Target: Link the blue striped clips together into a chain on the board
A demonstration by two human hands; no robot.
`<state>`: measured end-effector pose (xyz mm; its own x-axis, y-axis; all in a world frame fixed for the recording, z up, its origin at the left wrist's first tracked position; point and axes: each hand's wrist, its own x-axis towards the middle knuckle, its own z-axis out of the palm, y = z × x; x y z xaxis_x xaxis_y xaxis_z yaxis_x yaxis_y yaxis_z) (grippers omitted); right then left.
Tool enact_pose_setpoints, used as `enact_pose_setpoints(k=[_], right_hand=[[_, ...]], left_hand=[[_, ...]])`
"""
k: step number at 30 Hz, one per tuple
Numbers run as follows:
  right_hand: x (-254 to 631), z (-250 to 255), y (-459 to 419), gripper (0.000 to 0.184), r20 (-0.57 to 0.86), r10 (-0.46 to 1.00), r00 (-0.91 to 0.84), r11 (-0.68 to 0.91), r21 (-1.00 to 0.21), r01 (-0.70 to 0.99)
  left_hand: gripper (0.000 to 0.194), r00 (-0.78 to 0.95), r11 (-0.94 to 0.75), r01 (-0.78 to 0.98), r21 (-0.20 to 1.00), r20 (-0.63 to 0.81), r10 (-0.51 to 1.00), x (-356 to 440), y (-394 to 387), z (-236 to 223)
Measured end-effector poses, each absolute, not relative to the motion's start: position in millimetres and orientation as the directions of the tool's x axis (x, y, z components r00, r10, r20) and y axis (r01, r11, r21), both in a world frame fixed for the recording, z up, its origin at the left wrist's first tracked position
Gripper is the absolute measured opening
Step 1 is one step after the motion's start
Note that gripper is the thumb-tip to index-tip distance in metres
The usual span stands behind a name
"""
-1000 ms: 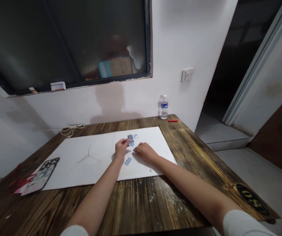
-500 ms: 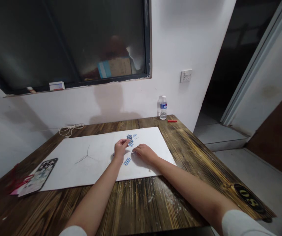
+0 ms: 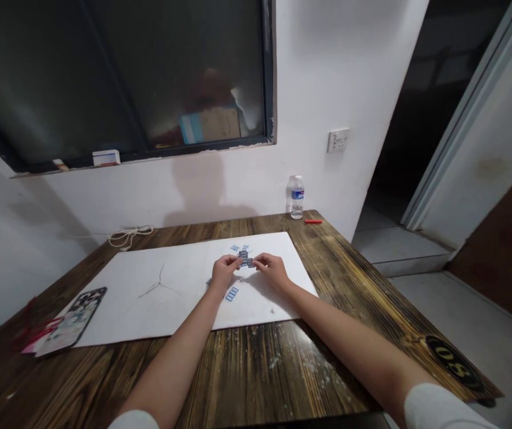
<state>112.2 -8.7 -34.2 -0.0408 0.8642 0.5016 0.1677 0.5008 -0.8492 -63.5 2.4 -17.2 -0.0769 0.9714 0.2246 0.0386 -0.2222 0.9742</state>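
Note:
My left hand (image 3: 224,271) pinches a cluster of small blue ladder-like pieces (image 3: 244,257) between thumb and fingertips, just above the white board (image 3: 131,322). From the other side, my right hand (image 3: 275,271) has its thumb and fingers closed on the cluster's right end. Nearer me lies a loose blue ladder-like strip (image 3: 231,294), flat on the board. Beyond the hands rests another strip (image 3: 235,247). Part of a further dark piece (image 3: 209,282) shows beside my left wrist, mostly covered by it. How the held pieces join is too small to tell.
Three thin dark lines (image 3: 159,283) meet on the board's left half. A patterned phone-shaped item (image 3: 75,319) overlaps its left edge. Toward the wall are a white cable (image 3: 130,236), a water bottle (image 3: 297,199) and a red stick (image 3: 314,221) on the wooden table (image 3: 256,369).
My right hand has lifted from the board and moved up to grip the cluster's right side. The cluster has shifted slightly right, and a strip now shows behind it on the board.

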Motion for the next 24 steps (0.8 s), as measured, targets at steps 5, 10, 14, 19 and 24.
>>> enact_pose_setpoints(k=[5,10,14,19,24], right_hand=[[111.9,-38.5,-6.2,0.027,0.447,0.895,0.002,0.439,-0.879,0.185],[111.9,-38.4,-7.1,0.031,0.427,0.904,-0.015,0.42,-0.883,0.208],[111.5,-37.9,-7.4,0.033,0.411,0.911,-0.028,0.408,-0.89,0.203],[110.8,-39.1,-5.4,0.032,0.399,0.915,-0.059,0.403,-0.899,0.174],[111.4,-36.5,-5.0,0.022,0.496,0.859,-0.127,0.51,-0.813,0.281]], left_hand=[[0.035,-0.001,-0.199,0.013,0.98,0.199,0.98,-58.3,-1.0,-15.8],[0.031,0.098,-0.196,0.041,0.98,0.191,0.977,-59.0,-4.0,-16.4],[0.031,0.141,-0.2,0.074,0.977,0.188,0.972,-60.5,-6.3,-16.6],[0.032,0.142,-0.201,0.088,0.976,0.188,0.972,-60.3,-7.7,-13.7],[0.033,0.005,-0.226,0.007,0.974,0.226,0.974,-61.3,-3.2,-12.5]])
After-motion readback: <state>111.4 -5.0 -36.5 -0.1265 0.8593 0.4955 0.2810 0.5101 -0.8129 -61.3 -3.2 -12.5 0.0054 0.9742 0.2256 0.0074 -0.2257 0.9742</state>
